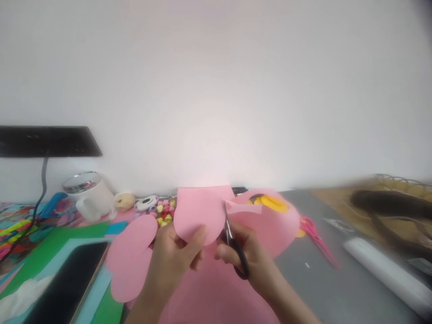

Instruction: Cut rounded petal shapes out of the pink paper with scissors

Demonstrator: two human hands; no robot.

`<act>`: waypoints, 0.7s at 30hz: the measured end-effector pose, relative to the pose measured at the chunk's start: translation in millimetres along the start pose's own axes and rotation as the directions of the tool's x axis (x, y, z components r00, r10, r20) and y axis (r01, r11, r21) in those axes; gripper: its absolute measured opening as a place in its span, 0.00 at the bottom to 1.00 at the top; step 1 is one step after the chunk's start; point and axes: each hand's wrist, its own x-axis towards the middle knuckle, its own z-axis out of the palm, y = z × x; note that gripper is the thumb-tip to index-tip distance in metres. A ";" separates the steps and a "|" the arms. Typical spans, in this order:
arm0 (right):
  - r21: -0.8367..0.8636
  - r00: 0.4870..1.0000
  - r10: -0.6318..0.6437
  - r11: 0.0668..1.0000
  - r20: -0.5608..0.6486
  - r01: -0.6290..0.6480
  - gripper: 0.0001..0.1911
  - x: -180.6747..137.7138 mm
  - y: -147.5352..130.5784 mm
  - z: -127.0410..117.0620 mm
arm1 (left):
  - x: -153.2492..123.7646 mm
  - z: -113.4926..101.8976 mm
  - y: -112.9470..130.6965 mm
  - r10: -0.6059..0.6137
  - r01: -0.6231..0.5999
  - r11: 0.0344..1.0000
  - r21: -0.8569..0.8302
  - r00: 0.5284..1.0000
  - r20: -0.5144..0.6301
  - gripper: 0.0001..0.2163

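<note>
My left hand pinches the rounded lower edge of a pink sheet of paper, thumb on top. Black-handled scissors are in my right hand, fingers closed round the loops. Their blades point up and away from me at the right side of the sheet, where a narrow pink strip hangs off to the right. Below both hands lies more pink paper. Rounded pink cutouts rest left of my left hand, and a larger pink piece is beyond my right hand.
Pink scissors and a white bar lie on the grey mat at right. Yellow paper pieces sit behind. On the left are a phone, green paper, a white mug and colourful beads. A wall stands behind.
</note>
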 end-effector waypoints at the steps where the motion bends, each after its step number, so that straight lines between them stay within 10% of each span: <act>1: 0.000 1.000 0.003 1.000 -0.004 -0.003 0.20 0.0 -0.3 0.2 | 0.2 -0.1 -0.1 0.001 -0.001 1.000 -0.002 1.000 0.001 0.18; 21: 0.037 0.997 0.074 0.997 -0.036 -0.073 0.06 0.3 -4.2 1.9 | 0.5 0.7 -1.6 0.021 -0.021 1.000 0.000 0.999 -0.025 0.19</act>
